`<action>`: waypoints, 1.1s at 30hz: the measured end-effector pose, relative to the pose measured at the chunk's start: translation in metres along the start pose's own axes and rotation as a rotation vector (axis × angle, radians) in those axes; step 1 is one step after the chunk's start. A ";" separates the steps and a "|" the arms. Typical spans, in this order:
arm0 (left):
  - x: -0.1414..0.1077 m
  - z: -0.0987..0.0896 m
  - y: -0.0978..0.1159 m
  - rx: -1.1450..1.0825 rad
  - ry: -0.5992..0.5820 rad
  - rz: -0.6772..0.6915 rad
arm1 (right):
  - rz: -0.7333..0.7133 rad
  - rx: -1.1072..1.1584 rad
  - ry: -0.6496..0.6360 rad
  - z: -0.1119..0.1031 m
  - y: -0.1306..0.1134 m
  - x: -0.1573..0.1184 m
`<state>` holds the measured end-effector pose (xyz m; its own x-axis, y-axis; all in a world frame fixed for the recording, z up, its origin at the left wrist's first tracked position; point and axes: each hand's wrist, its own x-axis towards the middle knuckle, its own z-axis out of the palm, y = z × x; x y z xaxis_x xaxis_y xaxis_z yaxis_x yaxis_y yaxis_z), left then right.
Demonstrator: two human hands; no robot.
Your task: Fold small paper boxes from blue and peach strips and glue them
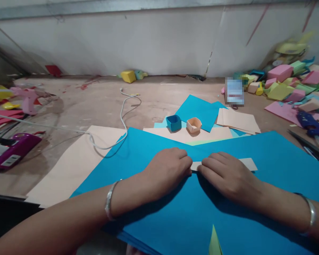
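Strip [248, 164] held over blue sheet [175, 219], left hand [170, 166] pinching its left part, right hand [228, 173] closed on its middle, peach box [193, 129] beyond sheet.

On my feed, I see the left hand [172, 164] and right hand [228, 173] gripping a cream paper strip [248, 164] over blue paper [175, 228].

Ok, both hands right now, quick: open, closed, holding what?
Left hand: closed, fingers curled on one end of a pale paper strip.
Right hand: closed on the same strip, whose other end sticks out beyond it.
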<state>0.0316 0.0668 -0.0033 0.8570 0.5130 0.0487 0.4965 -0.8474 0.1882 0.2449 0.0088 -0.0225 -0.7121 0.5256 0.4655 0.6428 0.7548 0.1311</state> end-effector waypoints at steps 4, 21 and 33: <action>-0.001 0.001 -0.008 -0.149 -0.057 0.000 | 0.010 0.006 -0.072 -0.002 0.005 -0.004; -0.005 -0.030 -0.019 -0.342 -0.233 -0.184 | 0.494 0.477 -0.528 -0.026 0.048 -0.016; -0.006 -0.023 -0.024 -0.298 -0.229 -0.318 | 0.621 0.577 -0.731 -0.040 0.065 -0.017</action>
<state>0.0116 0.0875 0.0146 0.6940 0.6684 -0.2676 0.7063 -0.5601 0.4329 0.3097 0.0330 0.0135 -0.4303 0.8355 -0.3417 0.8521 0.2510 -0.4593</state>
